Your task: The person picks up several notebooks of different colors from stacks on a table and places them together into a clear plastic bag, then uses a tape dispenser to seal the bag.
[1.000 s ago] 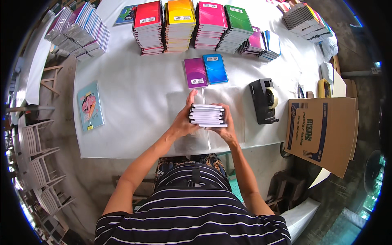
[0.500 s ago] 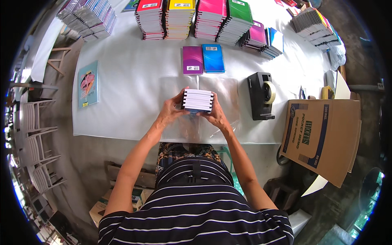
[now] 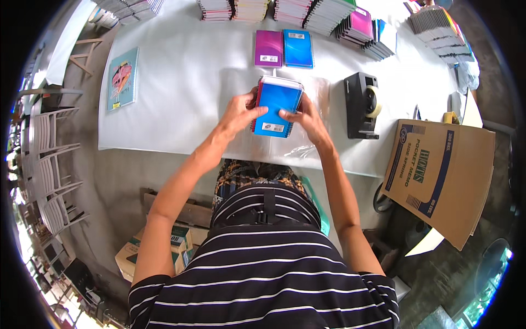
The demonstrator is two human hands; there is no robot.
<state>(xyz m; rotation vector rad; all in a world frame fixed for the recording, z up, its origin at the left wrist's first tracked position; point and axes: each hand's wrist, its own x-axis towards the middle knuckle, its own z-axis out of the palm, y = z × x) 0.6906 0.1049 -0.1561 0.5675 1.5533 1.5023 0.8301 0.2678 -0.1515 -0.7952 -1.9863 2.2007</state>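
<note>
Between my two hands is a stack of small spiral notebooks point(image 3: 276, 104), its blue top cover showing and a red edge along its left side. My left hand point(image 3: 244, 113) grips the left side, thumb laid on the blue cover. From the right, my right hand point(image 3: 308, 118) clasps the stack, its thumb also on the cover. Under the stack a clear plastic sheet or bag point(image 3: 315, 143) lies on the table. Just beyond, a purple notebook point(image 3: 268, 48) and a blue notebook point(image 3: 298, 48) lie side by side.
A black tape dispenser point(image 3: 360, 107) stands right of my hands on the white table point(image 3: 170, 82). An open cardboard box point(image 3: 441, 175) sits at the right edge. Notebook stacks point(image 3: 329, 16) line the far side. A light-blue illustrated notebook point(image 3: 123, 79) lies at left.
The notebook stack has been tipped, so its blue cover now faces up instead of its white page edges. My thumbs have come onto the cover. The view has shifted, too.
</note>
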